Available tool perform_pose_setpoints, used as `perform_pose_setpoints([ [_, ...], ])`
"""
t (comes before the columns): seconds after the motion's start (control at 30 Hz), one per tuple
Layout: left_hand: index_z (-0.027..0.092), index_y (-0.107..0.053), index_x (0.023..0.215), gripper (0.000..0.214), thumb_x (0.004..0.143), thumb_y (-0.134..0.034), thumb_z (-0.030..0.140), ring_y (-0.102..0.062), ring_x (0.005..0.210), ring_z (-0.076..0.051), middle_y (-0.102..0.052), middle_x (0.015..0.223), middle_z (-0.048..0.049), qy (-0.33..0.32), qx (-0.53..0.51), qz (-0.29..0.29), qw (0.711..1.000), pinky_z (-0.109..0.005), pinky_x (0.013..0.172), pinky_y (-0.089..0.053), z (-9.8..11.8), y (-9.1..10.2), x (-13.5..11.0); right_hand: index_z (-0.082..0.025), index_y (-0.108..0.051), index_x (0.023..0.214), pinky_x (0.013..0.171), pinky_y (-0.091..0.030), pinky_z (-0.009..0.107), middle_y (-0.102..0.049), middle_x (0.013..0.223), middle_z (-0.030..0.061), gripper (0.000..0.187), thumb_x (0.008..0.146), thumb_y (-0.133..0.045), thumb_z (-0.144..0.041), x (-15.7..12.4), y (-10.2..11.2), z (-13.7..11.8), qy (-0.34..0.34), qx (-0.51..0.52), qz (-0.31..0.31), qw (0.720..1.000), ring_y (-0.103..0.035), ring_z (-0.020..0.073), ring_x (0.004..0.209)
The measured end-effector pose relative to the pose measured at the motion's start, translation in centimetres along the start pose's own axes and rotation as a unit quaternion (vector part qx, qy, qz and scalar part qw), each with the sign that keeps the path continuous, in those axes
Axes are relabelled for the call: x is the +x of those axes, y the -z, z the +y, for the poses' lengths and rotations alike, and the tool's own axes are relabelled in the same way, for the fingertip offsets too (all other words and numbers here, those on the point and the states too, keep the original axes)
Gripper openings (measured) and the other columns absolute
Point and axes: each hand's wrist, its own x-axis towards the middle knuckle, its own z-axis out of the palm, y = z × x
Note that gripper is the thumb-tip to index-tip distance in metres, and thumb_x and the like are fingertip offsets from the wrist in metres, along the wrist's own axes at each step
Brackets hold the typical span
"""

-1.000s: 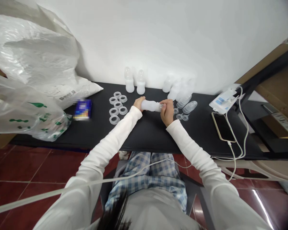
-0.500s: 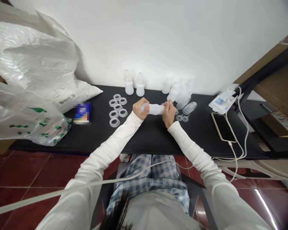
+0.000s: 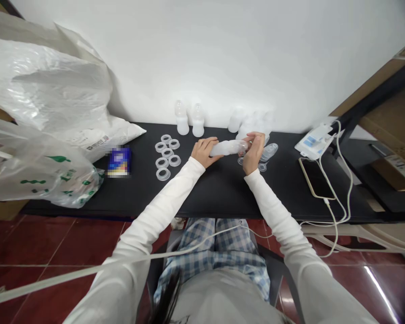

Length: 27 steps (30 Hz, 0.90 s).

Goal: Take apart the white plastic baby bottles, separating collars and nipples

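Observation:
A frosted white baby bottle (image 3: pixel 222 148) lies sideways in the air above the desk, its clear domed end toward the right. My left hand (image 3: pixel 204 152) is wrapped round its left end, thumb below and fingers on top. At the domed end, my right hand (image 3: pixel 254 153) curves its fingers about the clear cap; its fingertips partly cover the tip. Two capped bottles (image 3: pixel 198 121) stand upright by the wall. Left of my hands lie several translucent rings (image 3: pixel 167 154). Clear caps (image 3: pixel 269 151) and small clear discs (image 3: pixel 262 167) lie beside my right hand, partly hidden by it.
Several uncapped white bottles (image 3: pixel 235 120) stand against the wall behind my right hand. A blue box (image 3: pixel 119 162) and large plastic bags (image 3: pixel 54 99) occupy the left. Rightward lie a phone (image 3: pixel 315 177), a white power strip (image 3: pixel 313 140) and loose cables (image 3: pixel 347 184).
The bottle has shifted right, and its clear dome now points toward my right hand. My left hand has gone from a tight fist to a wider hold; my right fingers have spread over the cap.

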Motion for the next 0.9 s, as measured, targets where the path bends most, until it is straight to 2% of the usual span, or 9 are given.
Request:
perform_pose_setpoints([
  [0.07, 0.016, -0.063, 0.104, 0.048, 0.077, -0.074, 0.054, -0.060, 0.106, -0.030, -0.066, 0.114, -0.0167, 0.025, 0.005, 0.012, 1.000, -0.041, 0.093, -0.047, -0.6, -0.4, 0.0, -0.022, -0.041, 0.119, 0.061, -0.049, 0.030, -0.062, 0.084, 0.0032, 0.048, 0.105, -0.002, -0.046, -0.4, -0.4, -0.5, -0.036, 0.081, 0.024, 0.996, -0.057, 0.0124, 0.058],
  [0.13, 0.016, -0.060, 0.100, 0.045, 0.077, -0.075, 0.051, -0.061, 0.100, -0.028, -0.064, 0.106, -0.0144, 0.069, -0.008, 0.039, 0.997, -0.041, 0.091, -0.049, -1.4, -0.8, 0.0, -0.022, -0.043, 0.115, 0.070, -0.052, 0.032, -0.063, 0.096, 0.0055, 0.040, 0.106, -0.013, -0.046, -0.6, -0.7, -1.0, -0.016, 0.074, 0.044, 0.996, -0.061, 0.0132, 0.068],
  [0.2, 0.018, -0.057, 0.098, 0.042, 0.078, -0.074, 0.050, -0.061, 0.097, -0.025, -0.061, 0.102, -0.0117, 0.124, -0.031, 0.080, 0.988, -0.039, 0.089, -0.051, -2.4, -1.1, 0.1, -0.020, -0.051, 0.106, 0.081, -0.050, 0.038, -0.063, 0.100, 0.0087, 0.035, 0.105, -0.025, -0.043, -0.7, -0.8, -1.2, 0.028, -0.040, 0.011, 0.999, -0.062, 0.0185, 0.083],
  [0.3, 0.019, -0.055, 0.099, 0.038, 0.081, -0.073, 0.047, -0.061, 0.097, -0.024, -0.058, 0.107, -0.0118, 0.201, -0.052, 0.129, 0.970, -0.039, 0.089, -0.051, -3.9, -1.3, 0.4, -0.018, -0.061, 0.093, 0.088, -0.042, 0.043, -0.063, 0.095, 0.0119, 0.031, 0.101, -0.036, -0.035, -1.0, -1.0, -1.1, 0.037, -0.243, -0.093, 0.965, -0.057, 0.0258, 0.094],
  [0.37, 0.019, -0.055, 0.100, 0.038, 0.081, -0.073, 0.046, -0.062, 0.102, -0.026, -0.057, 0.112, -0.0148, 0.240, -0.039, 0.134, 0.961, -0.041, 0.092, -0.051, -4.8, -1.2, 0.5, -0.017, -0.065, 0.092, 0.090, -0.039, 0.045, -0.064, 0.097, 0.0138, 0.031, 0.100, -0.038, -0.031, -1.4, -1.5, -0.9, 0.024, -0.316, -0.139, 0.938, -0.055, 0.0279, 0.097],
  [0.43, 0.017, -0.057, 0.104, 0.039, 0.081, -0.071, 0.047, -0.061, 0.109, -0.031, -0.057, 0.116, -0.0186, 0.271, -0.014, 0.126, 0.954, -0.044, 0.095, -0.049, -5.2, -0.9, 0.7, -0.016, -0.067, 0.096, 0.093, -0.036, 0.047, -0.064, 0.101, 0.0155, 0.032, 0.099, -0.039, -0.029, -2.0, -2.0, -0.7, 0.019, -0.350, -0.153, 0.924, -0.054, 0.0294, 0.101],
  [0.63, 0.005, -0.049, 0.131, 0.058, 0.085, -0.062, 0.039, -0.052, 0.126, -0.041, -0.057, 0.125, -0.0286, 0.297, 0.048, 0.129, 0.945, -0.054, 0.111, -0.037, -4.9, -0.1, 1.4, -0.015, -0.069, 0.109, 0.101, -0.031, 0.052, -0.064, 0.106, 0.0176, 0.031, 0.097, -0.041, -0.025, -3.1, -3.1, -0.2, 0.020, -0.383, -0.135, 0.914, -0.050, 0.0314, 0.110],
  [0.8, 0.006, -0.040, 0.143, 0.060, 0.089, -0.055, 0.030, -0.054, 0.127, -0.036, -0.057, 0.129, -0.0268, 0.317, 0.029, 0.172, 0.932, -0.051, 0.111, -0.040, -5.0, 0.0, 2.0, -0.012, -0.069, 0.109, 0.103, -0.029, 0.057, -0.064, 0.111, 0.0212, 0.033, 0.097, -0.040, -0.022, -3.0, -3.1, 0.0, 0.015, -0.391, -0.163, 0.906, -0.049, 0.0341, 0.115],
  [0.9, -0.001, -0.039, 0.144, 0.065, 0.086, -0.054, 0.022, -0.052, 0.130, -0.038, -0.056, 0.131, -0.0311, 0.317, 0.052, 0.167, 0.932, -0.051, 0.113, -0.039, -5.3, -0.1, 2.0, -0.009, -0.067, 0.111, 0.105, -0.028, 0.058, -0.063, 0.114, 0.0223, 0.032, 0.095, -0.041, -0.019, -2.8, -2.9, 0.0, 0.008, -0.388, -0.179, 0.904, -0.048, 0.0343, 0.116],
])
